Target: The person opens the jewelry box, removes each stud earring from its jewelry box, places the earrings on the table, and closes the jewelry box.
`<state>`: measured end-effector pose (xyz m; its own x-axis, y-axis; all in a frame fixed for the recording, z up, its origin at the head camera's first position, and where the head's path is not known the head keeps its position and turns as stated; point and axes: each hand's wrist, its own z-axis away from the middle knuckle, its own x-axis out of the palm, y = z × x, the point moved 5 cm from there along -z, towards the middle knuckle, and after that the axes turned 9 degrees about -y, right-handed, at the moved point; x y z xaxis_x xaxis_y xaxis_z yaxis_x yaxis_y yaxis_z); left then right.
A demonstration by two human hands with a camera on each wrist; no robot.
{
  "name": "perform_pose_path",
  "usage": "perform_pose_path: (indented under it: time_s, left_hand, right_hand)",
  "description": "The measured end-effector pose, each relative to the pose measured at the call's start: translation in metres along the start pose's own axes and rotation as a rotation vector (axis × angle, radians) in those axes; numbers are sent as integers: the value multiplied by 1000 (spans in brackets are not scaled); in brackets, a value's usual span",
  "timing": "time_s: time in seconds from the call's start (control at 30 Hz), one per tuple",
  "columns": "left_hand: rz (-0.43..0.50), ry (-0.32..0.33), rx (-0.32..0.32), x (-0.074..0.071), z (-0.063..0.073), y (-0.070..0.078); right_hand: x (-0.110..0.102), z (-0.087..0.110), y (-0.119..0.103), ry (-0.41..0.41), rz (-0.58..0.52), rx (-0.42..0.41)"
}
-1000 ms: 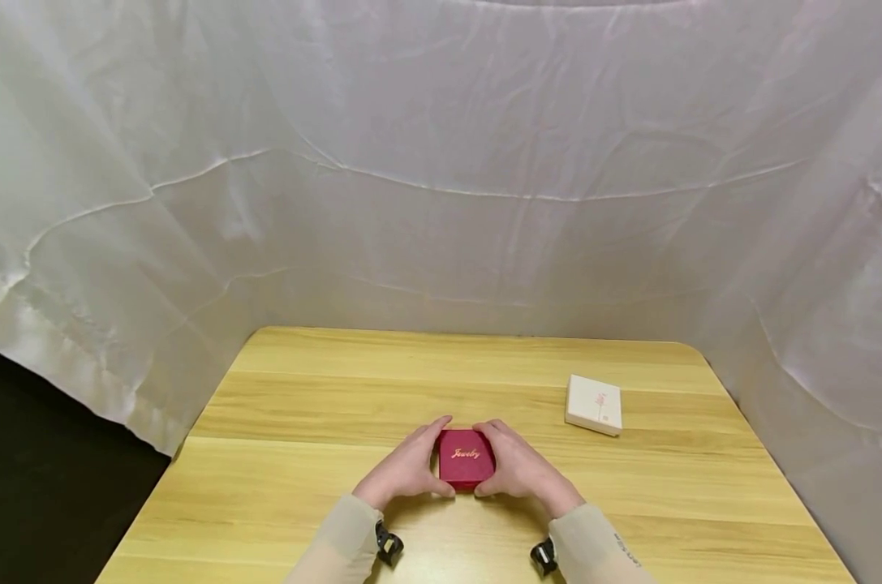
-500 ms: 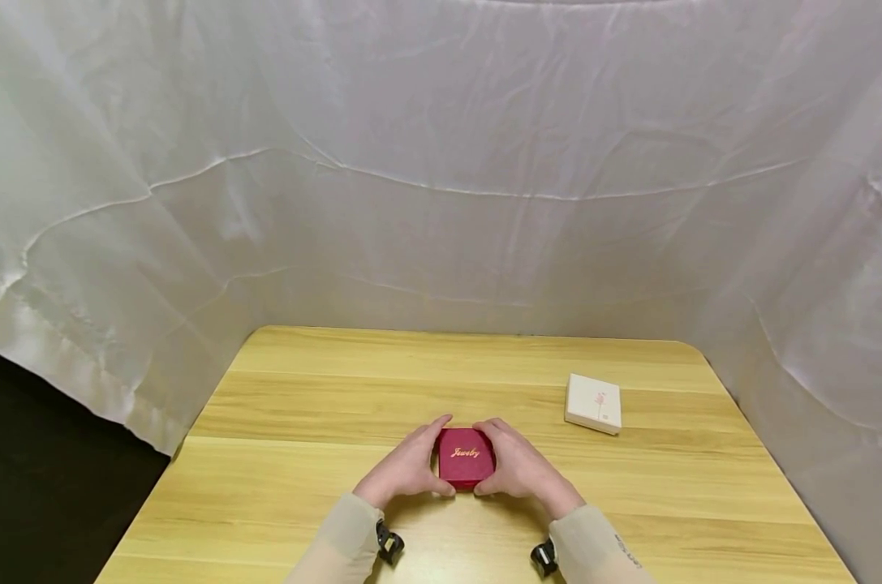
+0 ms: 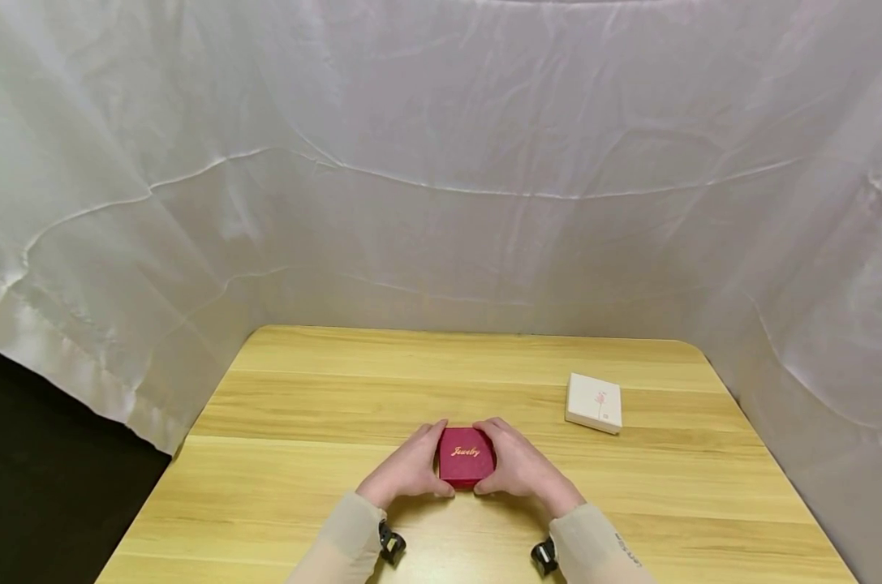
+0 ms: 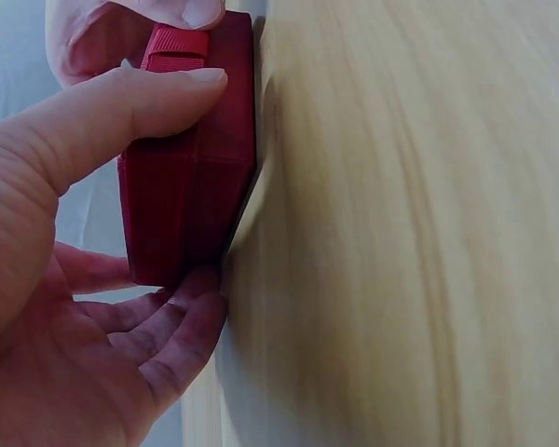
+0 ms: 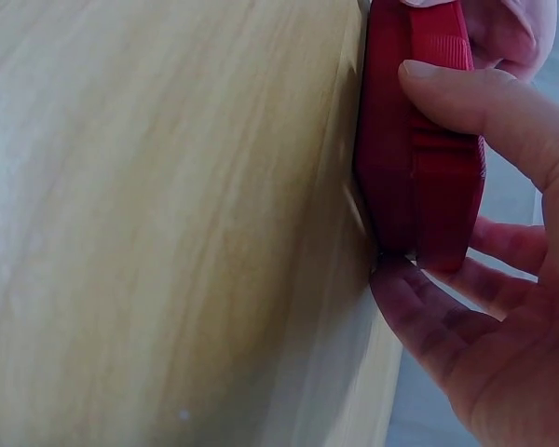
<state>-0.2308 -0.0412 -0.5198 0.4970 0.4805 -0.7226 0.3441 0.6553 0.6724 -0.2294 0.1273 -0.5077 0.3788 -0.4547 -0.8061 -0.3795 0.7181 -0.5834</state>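
Observation:
A dark red jewelry box (image 3: 466, 456) with gold "Jewelry" lettering on its lid lies on the wooden table, lid down flat. My left hand (image 3: 409, 466) grips its left side, thumb at the front face and fingers toward the back. On the opposite side my right hand (image 3: 519, 464) holds it the same way. In the left wrist view the thumb (image 4: 158, 101) presses the box's front beside a ribbed red ribbon (image 4: 180, 42). The right wrist view shows the other thumb (image 5: 456, 93) on that front face, with fingertips at the box's lower edge by the tabletop.
A white box (image 3: 593, 403) with a small pink print lies farther back on the right of the table (image 3: 324, 389). Pale cloth (image 3: 484, 203) hangs behind the table and along both sides. A dark area (image 3: 39, 470) shows beyond the left edge.
My left hand's far fingertips have drawn in slightly, and its wrist has shifted a little to the right. The right hand and both boxes stay about where they were.

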Motion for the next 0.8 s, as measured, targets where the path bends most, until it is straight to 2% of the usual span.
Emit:
perform_pose_path:
  time_s: [0.2, 0.57, 0.8]
  left_hand:
    - [-20, 17, 9, -1, -2, 0]
    - [-1, 29, 46, -5, -4, 2]
    - [7, 31, 56, -6, -3, 1]
  right_hand:
    - [0, 0, 0, -9, -17, -4]
    - [1, 0, 0, -19, -23, -17]
    - [3, 2, 0, -55, -53, -2]
